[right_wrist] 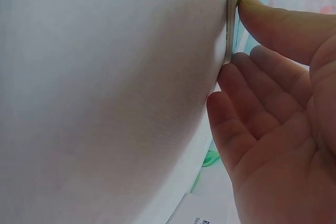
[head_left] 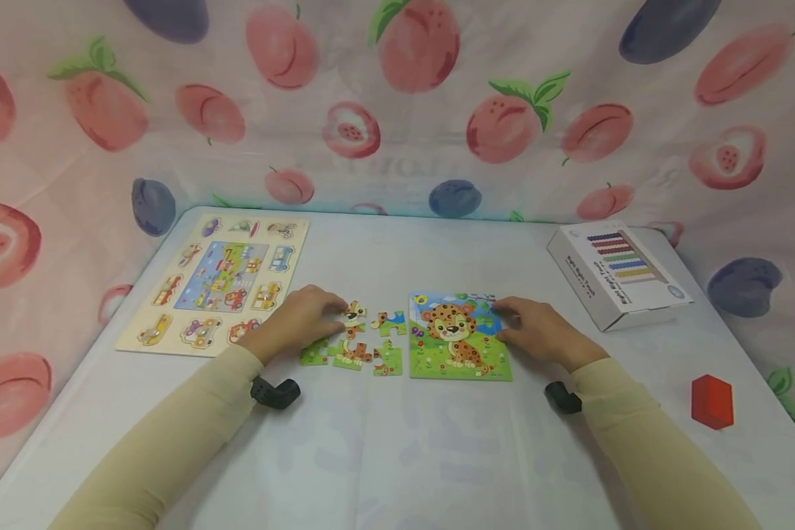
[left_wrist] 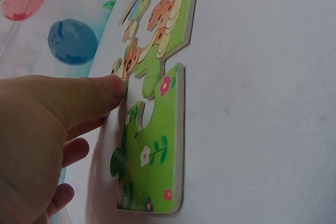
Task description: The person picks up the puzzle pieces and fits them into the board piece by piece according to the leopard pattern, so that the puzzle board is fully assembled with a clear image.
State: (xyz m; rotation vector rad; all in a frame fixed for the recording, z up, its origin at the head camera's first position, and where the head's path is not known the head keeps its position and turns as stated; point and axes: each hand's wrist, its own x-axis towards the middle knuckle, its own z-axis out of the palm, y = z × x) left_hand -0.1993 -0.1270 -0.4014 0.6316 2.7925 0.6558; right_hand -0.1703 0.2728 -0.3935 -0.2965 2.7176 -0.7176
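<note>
My left hand (head_left: pixel 305 318) is at the upper left of a loose group of jigsaw pieces, its thumb and forefinger pinching a leopard-face puzzle piece (head_left: pixel 354 313). Around it lie a blue-and-green piece (head_left: pixel 391 322), a leopard-body piece (head_left: pixel 354 355) and green pieces, one a flowered corner piece (left_wrist: pixel 157 150) below the thumb in the left wrist view. Beside them is a square leopard picture board (head_left: pixel 460 338), flat on the table. At its right edge rests my right hand (head_left: pixel 536 329), thumb against the edge and fingers fairly straight in the right wrist view.
A wooden vehicle puzzle board (head_left: pixel 218 283) lies at the back left. At the back right is a white box (head_left: pixel 619 276) with coloured strips in its window. A red block (head_left: pixel 712 402) sits far right. Fruit-patterned cloth (head_left: pixel 397 110) hangs behind the table.
</note>
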